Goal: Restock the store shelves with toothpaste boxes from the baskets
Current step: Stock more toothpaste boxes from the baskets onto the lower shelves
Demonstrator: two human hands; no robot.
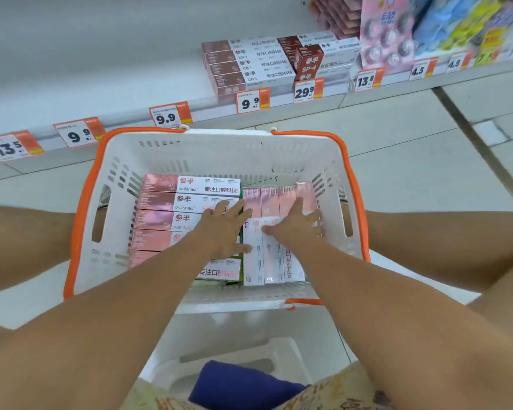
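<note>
A white basket (208,152) with orange handles stands on the floor in front of me. It holds pink-and-white toothpaste boxes: a row lying crosswise on the left (172,202) and a row lying lengthwise on the right (274,261). Both my hands reach into it. My left hand (224,227) lies with spread fingers on the left row, next to the gap between the rows. My right hand (296,223) rests flat on the right row. On the low shelf (101,84) behind the basket, matching boxes (249,65) are stacked at the right.
Dark red toothpaste boxes (308,62) and pink packages (382,34) stand further right on the shelf. Price tags (251,102) line its front edge. The shelf's left part is bare. My knees flank the basket; a white stool (240,356) is under me.
</note>
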